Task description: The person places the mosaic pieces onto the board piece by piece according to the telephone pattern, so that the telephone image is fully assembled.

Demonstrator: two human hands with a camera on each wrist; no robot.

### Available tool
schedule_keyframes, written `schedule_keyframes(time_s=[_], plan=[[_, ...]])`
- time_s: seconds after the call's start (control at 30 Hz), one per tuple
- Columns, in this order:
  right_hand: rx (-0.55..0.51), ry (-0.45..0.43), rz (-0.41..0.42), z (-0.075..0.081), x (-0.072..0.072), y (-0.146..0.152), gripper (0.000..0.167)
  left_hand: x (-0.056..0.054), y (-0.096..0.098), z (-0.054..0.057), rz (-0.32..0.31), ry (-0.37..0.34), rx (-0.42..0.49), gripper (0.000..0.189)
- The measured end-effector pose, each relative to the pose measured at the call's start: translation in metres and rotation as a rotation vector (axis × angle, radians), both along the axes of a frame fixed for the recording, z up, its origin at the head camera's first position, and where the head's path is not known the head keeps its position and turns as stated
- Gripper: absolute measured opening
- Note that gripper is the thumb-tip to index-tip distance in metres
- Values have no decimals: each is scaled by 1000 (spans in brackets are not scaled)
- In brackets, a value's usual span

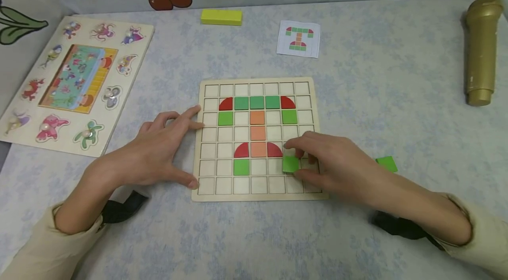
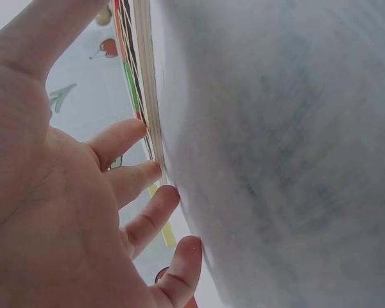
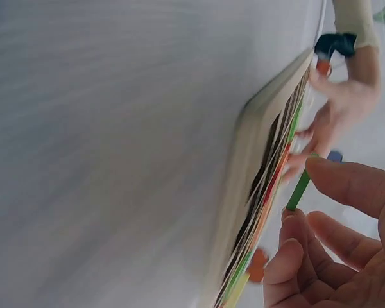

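Observation:
A wooden grid board (image 1: 258, 198) lies on the table between both hands. My right hand (image 1: 337, 161) pinches a light green square tile (image 1: 290, 164) between thumb and fingers over the lower right of the grid; the right wrist view shows that green tile (image 3: 299, 191) edge-on, tilted. With fingers spread, my left hand (image 1: 152, 156) touches the board's left edge. Set in the grid are a row of darker green squares (image 1: 257, 102), an orange column (image 1: 257, 133), red quarter-circles (image 1: 241, 150) and light green squares (image 1: 241, 167). Another light green tile (image 1: 386, 164) lies on the table beside my right forearm.
Behind the board lie a pattern card (image 1: 298, 39) with a similar coloured figure and a yellow block (image 1: 221, 17). A picture puzzle board (image 1: 131, 81) with sea animals is at the left. At the far right lies a gold cylindrical object (image 1: 482, 50).

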State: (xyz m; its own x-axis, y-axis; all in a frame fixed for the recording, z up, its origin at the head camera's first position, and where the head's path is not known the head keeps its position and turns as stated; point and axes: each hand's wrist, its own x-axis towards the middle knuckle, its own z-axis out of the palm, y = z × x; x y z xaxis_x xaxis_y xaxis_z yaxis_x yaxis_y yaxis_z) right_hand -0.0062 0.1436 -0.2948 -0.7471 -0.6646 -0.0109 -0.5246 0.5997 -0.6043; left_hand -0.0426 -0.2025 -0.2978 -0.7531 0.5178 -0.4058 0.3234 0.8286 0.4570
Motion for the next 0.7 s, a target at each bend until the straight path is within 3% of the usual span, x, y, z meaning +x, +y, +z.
schedule_keyframes(time_s=[0.13,0.3,0.7], plan=[[13,-8,49,1,-1,-21,39,0,1,0,7,9,0,126],[60,19,64,0,-2,-41,35,-1,1,0,-1,-5,3,132],[132,5,58,-3,-5,-53,35,-1,1,0,1,-14,-1,131]])
